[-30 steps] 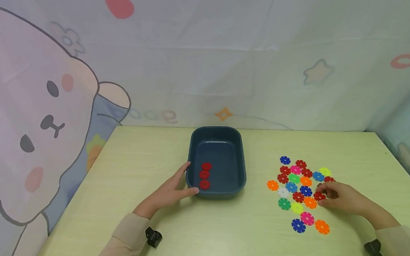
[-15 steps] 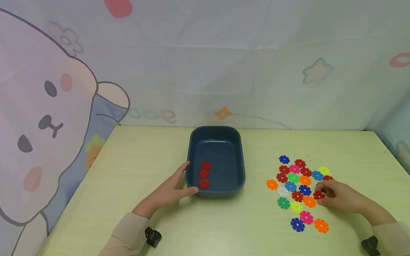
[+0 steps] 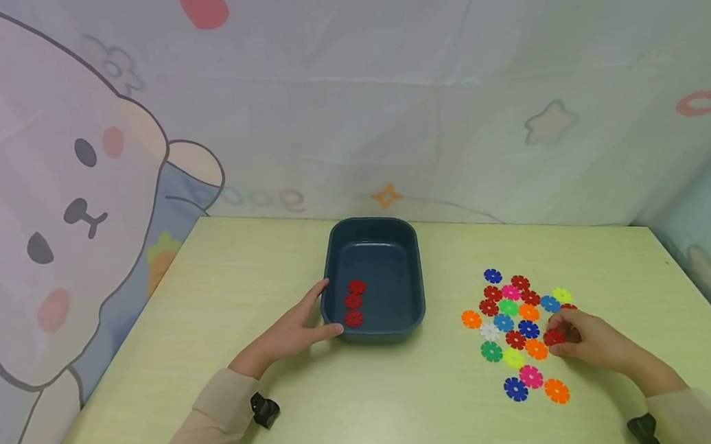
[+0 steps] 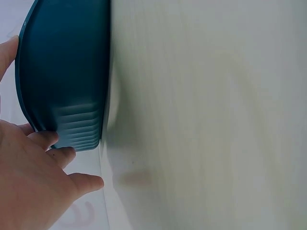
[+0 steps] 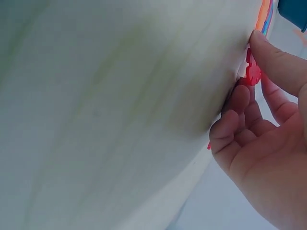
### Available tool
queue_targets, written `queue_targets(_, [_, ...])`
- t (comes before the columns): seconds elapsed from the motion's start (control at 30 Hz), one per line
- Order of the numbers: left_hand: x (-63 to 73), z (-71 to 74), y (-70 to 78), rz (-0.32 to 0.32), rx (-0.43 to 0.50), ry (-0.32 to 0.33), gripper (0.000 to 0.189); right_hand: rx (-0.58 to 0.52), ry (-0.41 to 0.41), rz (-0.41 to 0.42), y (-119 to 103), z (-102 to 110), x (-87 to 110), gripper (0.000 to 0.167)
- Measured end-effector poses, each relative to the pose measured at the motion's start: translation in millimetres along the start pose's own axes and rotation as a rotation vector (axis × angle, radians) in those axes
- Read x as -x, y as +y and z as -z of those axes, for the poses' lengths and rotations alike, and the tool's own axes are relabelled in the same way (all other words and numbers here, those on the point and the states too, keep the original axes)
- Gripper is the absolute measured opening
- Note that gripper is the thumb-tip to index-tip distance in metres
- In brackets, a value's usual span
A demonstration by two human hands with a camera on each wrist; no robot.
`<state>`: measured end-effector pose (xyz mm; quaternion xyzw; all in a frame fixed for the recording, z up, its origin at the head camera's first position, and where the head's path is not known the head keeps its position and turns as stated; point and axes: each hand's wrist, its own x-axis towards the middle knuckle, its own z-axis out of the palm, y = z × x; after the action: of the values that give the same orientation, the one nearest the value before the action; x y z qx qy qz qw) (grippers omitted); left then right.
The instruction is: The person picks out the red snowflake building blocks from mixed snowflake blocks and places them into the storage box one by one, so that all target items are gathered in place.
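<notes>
Three red notched discs point(image 3: 356, 300) lay in the smooth, round-cornered blue tray point(image 3: 393, 281) beside the left hand point(image 3: 290, 335), its fingers spread against the rim, so the work seemed only partly done. The right hand point(image 3: 593, 344) pinched a thin, plastic-looking red disc point(image 3: 553, 337) between its fingers; several loose red ones point(image 3: 515, 339) remained among mixed-colour discs point(image 3: 536, 350) on the wood-grained counter point(image 3: 423, 396), just beyond those fingertips.
</notes>
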<state>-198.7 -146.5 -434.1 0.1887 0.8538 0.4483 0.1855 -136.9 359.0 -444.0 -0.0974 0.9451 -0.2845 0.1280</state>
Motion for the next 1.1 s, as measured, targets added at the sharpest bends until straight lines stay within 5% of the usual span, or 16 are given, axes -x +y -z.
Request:
queue_targets(0.53, [2.7,0.9,5.6,0.0,0.008,-0.003,0.089,0.061,0.029,-0.055,-3.7,1.0,2.9,0.04])
queue_targets(1.1, [1.8,0.6,2.8,0.001,0.011,-0.003,0.089,0.064,0.053,0.026,-12.6,12.1,0.0,0.041])
